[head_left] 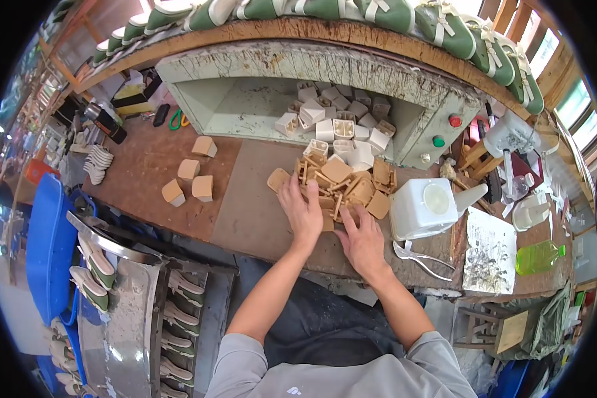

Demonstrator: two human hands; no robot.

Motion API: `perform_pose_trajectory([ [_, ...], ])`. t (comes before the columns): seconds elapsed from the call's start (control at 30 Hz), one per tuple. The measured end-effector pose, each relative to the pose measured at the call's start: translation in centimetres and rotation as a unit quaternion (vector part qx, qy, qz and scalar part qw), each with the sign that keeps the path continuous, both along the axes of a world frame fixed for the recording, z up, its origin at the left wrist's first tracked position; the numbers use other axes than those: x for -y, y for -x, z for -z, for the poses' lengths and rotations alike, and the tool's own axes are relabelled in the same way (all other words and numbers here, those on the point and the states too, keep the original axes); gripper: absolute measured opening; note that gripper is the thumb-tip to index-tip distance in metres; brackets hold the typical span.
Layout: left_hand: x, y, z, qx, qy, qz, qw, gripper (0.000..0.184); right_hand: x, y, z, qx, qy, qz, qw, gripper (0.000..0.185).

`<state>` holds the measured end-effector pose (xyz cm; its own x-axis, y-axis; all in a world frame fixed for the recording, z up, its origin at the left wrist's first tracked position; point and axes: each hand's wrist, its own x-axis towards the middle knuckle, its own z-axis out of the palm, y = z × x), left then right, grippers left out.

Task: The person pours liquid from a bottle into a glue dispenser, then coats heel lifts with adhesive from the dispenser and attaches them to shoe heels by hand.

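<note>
"Your left hand (pixel 302 209) rests on the left near side of the heap of tan, curved pieces (pixel 361 191). Its fingers are laid out long and close to each other, and its thumb sticks out."

"Your right hand (pixel 363 245) is at the near edge of that same heap. Its fingers are a bit spread, and its thumb points left, to your other hand. I can't tell if its tips press on any one piece."

"So the heap is right at your hands, on the brown table (pixel 146 159). Some pieces lie flat and some stand on edge, all mixed up."

"Just past it you have a big pile of white, hollow blocks (pixel 343 129). The far ones sit inside the pale green, box-shaped shelf (pixel 215 79). You can see a round red button (pixel 455 120) and a round green button (pixel 438 141) on its right side."

"Look left, well apart from the heap. You have four small blocks with tan tops (pixel 203 188) there."

"On your right, just beside the heap, is the boxy white plastic jug with a spout (pixel 414 212). A silver metal tool with two long handles (pixel 421 259) lies on its near side."

"Farther right you have a white sheet with dark smears (pixel 491 252), and then a clear bottle of yellow-green liquid (pixel 536 259)."
</note>
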<state>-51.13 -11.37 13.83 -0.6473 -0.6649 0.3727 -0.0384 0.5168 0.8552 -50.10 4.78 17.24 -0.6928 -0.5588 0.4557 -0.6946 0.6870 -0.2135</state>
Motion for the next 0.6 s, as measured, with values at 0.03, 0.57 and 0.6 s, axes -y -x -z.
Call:
perform_pose_trajectory([
  [0.03,-0.1,0.0,-0.1,-0.020,-0.006,-0.014,1.000,0.062,-0.2,0.1,-0.2,0.003,0.003,-0.004,1.000,0.058],
  [0.57,11.8,18.8,-9.1,0.228,0.218,0.194,0.929,0.047,1.7,1.8,-3.3,0.166,0.056,0.055,0.983,0.039],
  [0.6,11.8,17.9,-9.7,0.200,0.194,0.192,0.941,0.054,1.5,1.8,-3.5,0.189,0.081,0.060,0.977,0.036],
])
